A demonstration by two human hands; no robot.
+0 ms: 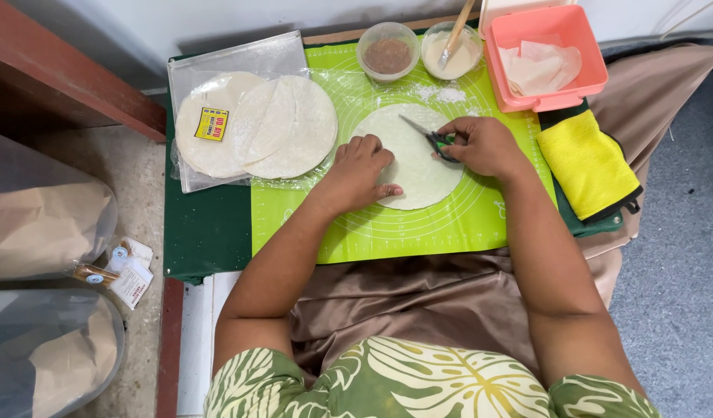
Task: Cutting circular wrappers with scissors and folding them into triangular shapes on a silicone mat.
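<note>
A round white pastry wrapper lies flat in the middle of a green silicone mat. My left hand presses down on the wrapper's left part with curled fingers. My right hand is closed on a pair of scissors with dark and green handles. The blades point left over the wrapper's upper part. A stack of round wrappers rests on a clear plastic bag to the left.
At the back stand a bowl of brown filling, a bowl of white paste with a spoon and a pink box holding cut wrapper pieces. A folded yellow cloth lies right. Plastic-wrapped bags sit on the floor left.
</note>
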